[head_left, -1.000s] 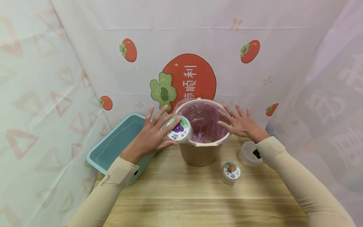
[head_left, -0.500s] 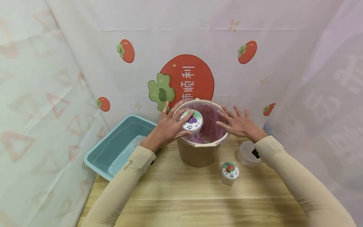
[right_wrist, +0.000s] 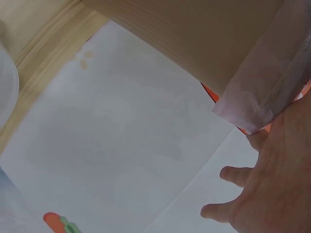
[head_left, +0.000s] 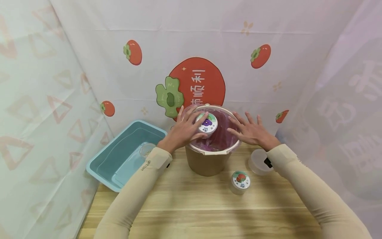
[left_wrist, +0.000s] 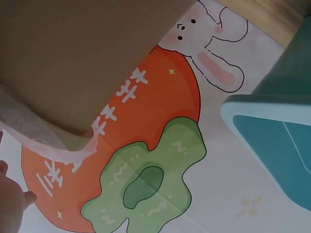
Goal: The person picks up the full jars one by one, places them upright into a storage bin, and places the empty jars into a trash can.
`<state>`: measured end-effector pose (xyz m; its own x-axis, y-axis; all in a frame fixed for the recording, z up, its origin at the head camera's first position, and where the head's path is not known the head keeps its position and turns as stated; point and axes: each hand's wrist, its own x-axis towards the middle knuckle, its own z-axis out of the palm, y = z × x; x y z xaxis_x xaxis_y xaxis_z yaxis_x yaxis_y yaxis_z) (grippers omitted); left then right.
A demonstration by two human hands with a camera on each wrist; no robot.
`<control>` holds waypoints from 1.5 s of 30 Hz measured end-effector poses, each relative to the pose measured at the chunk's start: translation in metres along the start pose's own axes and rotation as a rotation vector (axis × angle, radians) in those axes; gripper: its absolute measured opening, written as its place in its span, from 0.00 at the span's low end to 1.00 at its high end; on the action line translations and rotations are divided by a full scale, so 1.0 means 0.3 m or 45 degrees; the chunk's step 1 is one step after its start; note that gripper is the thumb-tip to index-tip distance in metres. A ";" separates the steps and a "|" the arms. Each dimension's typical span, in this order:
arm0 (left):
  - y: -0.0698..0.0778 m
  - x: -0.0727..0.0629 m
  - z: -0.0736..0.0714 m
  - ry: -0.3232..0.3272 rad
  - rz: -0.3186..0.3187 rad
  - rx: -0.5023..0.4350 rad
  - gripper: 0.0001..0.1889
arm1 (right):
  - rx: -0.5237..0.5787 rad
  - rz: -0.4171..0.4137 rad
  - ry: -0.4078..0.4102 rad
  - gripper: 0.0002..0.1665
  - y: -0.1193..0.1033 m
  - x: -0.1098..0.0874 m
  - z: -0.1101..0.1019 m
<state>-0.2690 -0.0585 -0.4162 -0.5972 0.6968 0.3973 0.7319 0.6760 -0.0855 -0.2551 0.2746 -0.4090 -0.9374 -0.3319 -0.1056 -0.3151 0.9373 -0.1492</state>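
Observation:
My left hand (head_left: pixel 184 130) pinches a round clear tub (head_left: pixel 210 124) by its sides, its white lid marked with a purple picture. The tub hangs over the mouth of a brown bucket (head_left: pixel 205 165) lined with a thin purple plastic bag (head_left: pixel 222 132). On the opposite side, my right hand (head_left: pixel 253 131) lies with spread fingers at the bucket's rim and holds nothing. The right wrist view shows this hand (right_wrist: pixel 279 179) beside the bag's folded edge. Only a bit of the left hand (left_wrist: pixel 10 201) enters the left wrist view; the tub is out of sight there.
A blue-green basin (head_left: pixel 102 172) stands left of the bucket with a small clear container (head_left: pixel 146 150) inside. Front right of the bucket, a tub with a tomato-pictured lid (head_left: pixel 240 181) and a larger clear round container (head_left: pixel 258 163) stand on the wooden table (head_left: pixel 191 212).
My left hand has carried the purple-pictured tub rightward, from the bucket's left rim to over its mouth. The container in the basin has come into sight. My right hand has stayed nearly still.

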 end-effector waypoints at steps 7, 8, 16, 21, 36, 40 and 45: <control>0.001 0.035 0.027 -0.081 -0.043 0.026 0.46 | 0.014 -0.006 0.007 0.48 -0.003 0.009 0.014; 0.000 0.039 0.032 -0.095 -0.052 0.031 0.46 | 0.016 -0.004 0.009 0.49 -0.004 0.011 0.016; -0.012 0.041 0.042 -0.081 -0.087 -0.040 0.47 | 0.027 -0.020 0.008 0.50 -0.010 0.019 0.014; -0.034 0.014 0.036 0.016 -0.068 0.032 0.43 | 0.028 -0.020 0.019 0.49 -0.009 0.015 0.008; -0.066 -0.061 0.031 -0.192 -0.230 -0.099 0.35 | 0.030 -0.003 0.012 0.49 0.013 0.008 0.018; -0.063 -0.057 0.035 -0.239 -0.248 -0.147 0.34 | 0.056 0.009 0.034 0.47 0.023 -0.004 0.033; -0.063 -0.051 0.034 -0.310 -0.292 -0.171 0.33 | 0.081 0.012 0.109 0.44 0.027 -0.025 0.048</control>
<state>-0.2771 -0.0794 -0.4299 -0.7995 0.5785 0.1618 0.5971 0.7948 0.1082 -0.2484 0.2830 -0.4236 -0.9505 -0.3100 -0.0230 -0.2985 0.9309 -0.2107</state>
